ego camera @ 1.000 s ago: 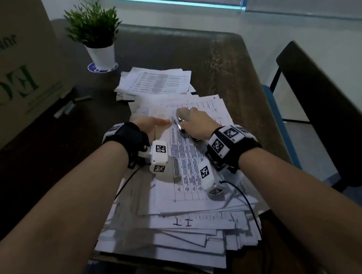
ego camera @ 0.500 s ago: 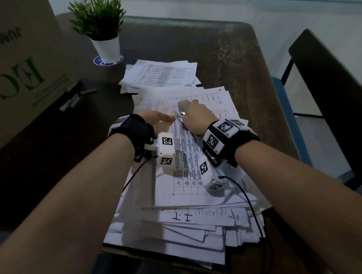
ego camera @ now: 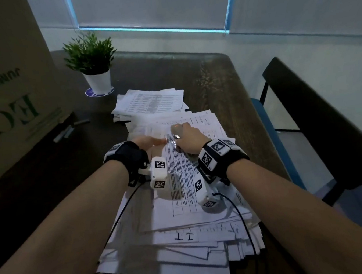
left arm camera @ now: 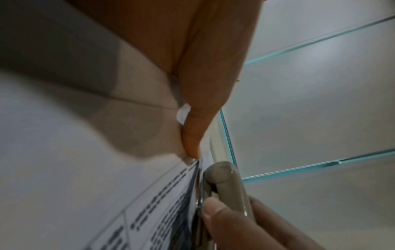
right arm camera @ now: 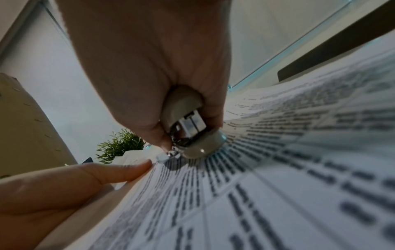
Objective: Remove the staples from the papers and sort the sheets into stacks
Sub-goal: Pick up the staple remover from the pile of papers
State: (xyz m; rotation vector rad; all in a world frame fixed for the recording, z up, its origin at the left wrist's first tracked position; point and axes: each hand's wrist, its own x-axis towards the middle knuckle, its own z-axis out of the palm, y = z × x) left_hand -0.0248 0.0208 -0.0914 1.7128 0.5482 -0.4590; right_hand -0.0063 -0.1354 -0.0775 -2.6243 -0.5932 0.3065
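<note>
A big loose pile of printed sheets [ego camera: 184,231] covers the near half of the dark table [ego camera: 191,74]. On top lies a stapled set with a printed table [ego camera: 183,174]. My right hand [ego camera: 188,139] grips a grey and chrome staple remover [ego camera: 175,130] [right arm camera: 188,128] [left arm camera: 224,184], whose metal tip sits at the set's upper left corner. My left hand [ego camera: 148,141] lies flat beside it, with a straight finger [right arm camera: 119,170] [left arm camera: 196,121] pressing the paper down just left of the tip. The staple itself is too small to make out.
A smaller stack of printed sheets [ego camera: 150,102] lies farther back. A potted plant [ego camera: 92,63] stands at the far left, a large cardboard box [ego camera: 5,87] on the left, a dark chair [ego camera: 319,110] on the right. Cables from the wrist cameras trail over the pile.
Both hands stay at the set's corner; the head view has tilted up a little, so they sit lower in the picture. No sheet has moved.
</note>
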